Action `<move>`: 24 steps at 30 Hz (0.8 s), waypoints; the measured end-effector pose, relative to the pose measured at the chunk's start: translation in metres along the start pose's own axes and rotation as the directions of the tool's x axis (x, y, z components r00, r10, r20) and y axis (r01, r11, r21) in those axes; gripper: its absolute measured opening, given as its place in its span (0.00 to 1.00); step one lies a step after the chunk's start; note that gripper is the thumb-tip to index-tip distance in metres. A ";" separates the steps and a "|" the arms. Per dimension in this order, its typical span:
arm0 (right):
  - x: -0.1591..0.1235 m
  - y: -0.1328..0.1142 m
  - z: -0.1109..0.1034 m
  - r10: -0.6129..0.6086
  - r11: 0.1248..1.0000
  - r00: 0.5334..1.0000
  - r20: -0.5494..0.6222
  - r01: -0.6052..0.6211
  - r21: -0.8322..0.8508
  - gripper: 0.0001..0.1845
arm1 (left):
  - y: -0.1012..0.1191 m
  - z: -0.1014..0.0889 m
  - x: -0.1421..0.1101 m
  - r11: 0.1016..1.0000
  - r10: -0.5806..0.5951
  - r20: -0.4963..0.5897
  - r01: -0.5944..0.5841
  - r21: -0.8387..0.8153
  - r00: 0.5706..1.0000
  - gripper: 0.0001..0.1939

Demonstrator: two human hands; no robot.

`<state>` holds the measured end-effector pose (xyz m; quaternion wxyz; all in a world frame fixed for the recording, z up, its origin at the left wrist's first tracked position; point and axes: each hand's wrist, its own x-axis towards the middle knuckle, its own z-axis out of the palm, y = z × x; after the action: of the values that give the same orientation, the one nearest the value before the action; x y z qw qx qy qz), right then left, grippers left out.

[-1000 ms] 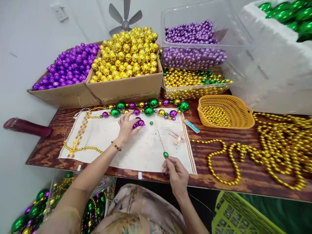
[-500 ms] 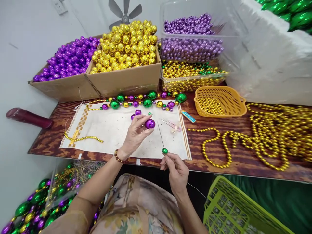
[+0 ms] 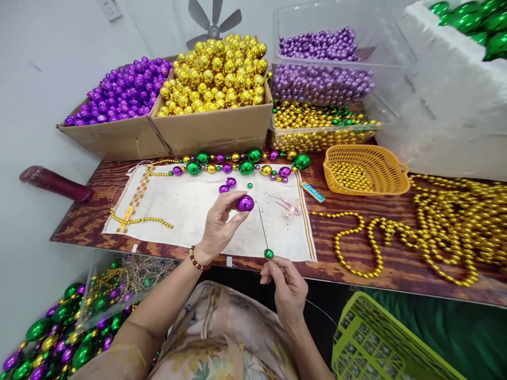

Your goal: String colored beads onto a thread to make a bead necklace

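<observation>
Between thumb and fingers, my left hand (image 3: 221,224) grips a shiny purple bead (image 3: 245,203) above the white towel (image 3: 190,211). Lower and to the right, my right hand (image 3: 285,282) pinches a long thin needle (image 3: 263,228), which points up with a green bead (image 3: 268,254) threaded near the fingertips. A thin thread (image 3: 321,310) trails behind that hand. Behind my left hand lie a few loose purple beads (image 3: 227,184) and a small green bead (image 3: 250,186). Thread snips (image 3: 285,205) rest on the towel's right side. A finished-looking strand of mixed beads (image 3: 246,167) runs along the towel's back edge.
Cardboard boxes of purple (image 3: 127,89) and gold beads (image 3: 217,74) stand behind, beside clear bins (image 3: 325,79). An orange basket (image 3: 368,170) and gold bead chains (image 3: 443,227) are at right. A dark red bottle (image 3: 55,183) lies left; a green crate (image 3: 380,338) sits below.
My left hand still holds the purple bead, and the small green bead behind it is now more fully visible. The whole view has shifted slightly; the green bead stays on the needle.
</observation>
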<state>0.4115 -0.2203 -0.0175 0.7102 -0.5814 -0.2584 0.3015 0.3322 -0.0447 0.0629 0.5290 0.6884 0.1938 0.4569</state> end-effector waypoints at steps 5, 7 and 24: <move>-0.005 0.001 0.000 -0.013 1.000 1.000 0.015 0.013 -0.024 0.08 | 0.002 -0.002 0.002 0.999 -0.001 0.001 0.001 -0.038 1.000 0.16; -0.005 0.002 0.000 -0.021 0.999 0.999 0.029 0.022 -0.033 0.07 | 0.001 -0.001 0.002 0.998 -0.024 -0.015 0.023 -0.053 1.000 0.15; -0.003 0.008 0.004 -0.051 0.997 0.995 0.086 0.056 -0.051 0.06 | 0.016 0.003 0.015 0.810 -0.356 -0.022 0.296 -0.506 0.934 0.16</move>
<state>0.4059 -0.2188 -0.0244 0.6907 -0.5798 -0.3116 0.2995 0.3390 -0.0413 0.0837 0.7456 0.4587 0.2160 0.4325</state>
